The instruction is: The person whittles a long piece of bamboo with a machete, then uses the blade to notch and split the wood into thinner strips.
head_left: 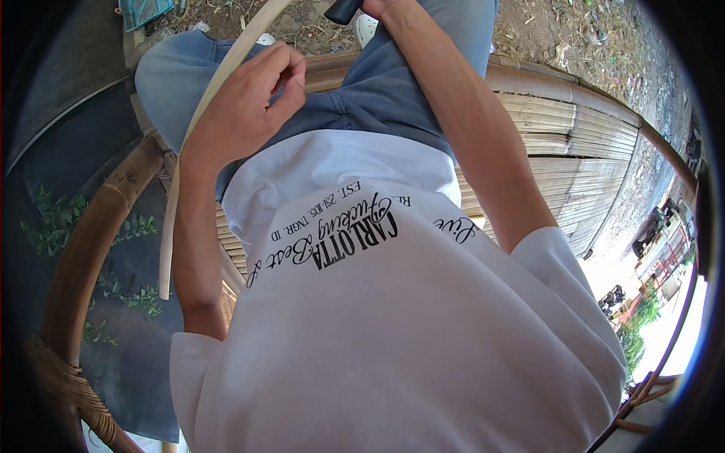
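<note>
My left hand [260, 98] is above my lap, its fingers curled inward and the thumb bent toward them. A long, pale strip of wood or bamboo [236, 54] runs along the outer side of this hand and wrist. Its lower end hangs beside my left forearm, and its upper end leaves the picture at the top. Whatever the curled fingers may hold is hidden. At the top edge my right hand [381, 7], partly cut off, is closed by a black handle [344, 10]. The rest of that tool is out of view.
I sit on a bamboo seat with slats [574, 132] and a curved bamboo armrest [83, 257] at left. Littered bare ground [559, 38] lies ahead. A blue mesh object [143, 10] is at far left. Leaves [132, 294] show against a dark surface beyond the armrest.
</note>
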A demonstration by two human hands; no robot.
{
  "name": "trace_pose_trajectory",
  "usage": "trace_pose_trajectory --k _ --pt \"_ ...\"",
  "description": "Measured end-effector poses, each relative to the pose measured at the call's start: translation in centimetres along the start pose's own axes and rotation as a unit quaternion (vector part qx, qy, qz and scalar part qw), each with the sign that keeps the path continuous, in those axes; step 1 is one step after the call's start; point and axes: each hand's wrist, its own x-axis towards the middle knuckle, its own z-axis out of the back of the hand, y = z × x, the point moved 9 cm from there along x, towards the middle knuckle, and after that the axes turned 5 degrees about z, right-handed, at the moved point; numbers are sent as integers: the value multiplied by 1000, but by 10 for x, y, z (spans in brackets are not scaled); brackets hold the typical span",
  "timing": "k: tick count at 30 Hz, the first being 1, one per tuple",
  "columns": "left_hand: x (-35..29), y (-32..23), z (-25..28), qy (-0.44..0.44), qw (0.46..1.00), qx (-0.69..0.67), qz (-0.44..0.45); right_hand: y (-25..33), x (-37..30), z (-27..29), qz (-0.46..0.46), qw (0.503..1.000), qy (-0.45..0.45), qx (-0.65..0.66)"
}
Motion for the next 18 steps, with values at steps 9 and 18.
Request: trace_pose_trajectory --k 9,18 --pt "25 -17 -19 -66 976 208 -1 -1 -1 1 0 1000 -24 -12" --pt "6 -71 -90 120 973 54 -190 1 -2 2 6 999 -35 -15"
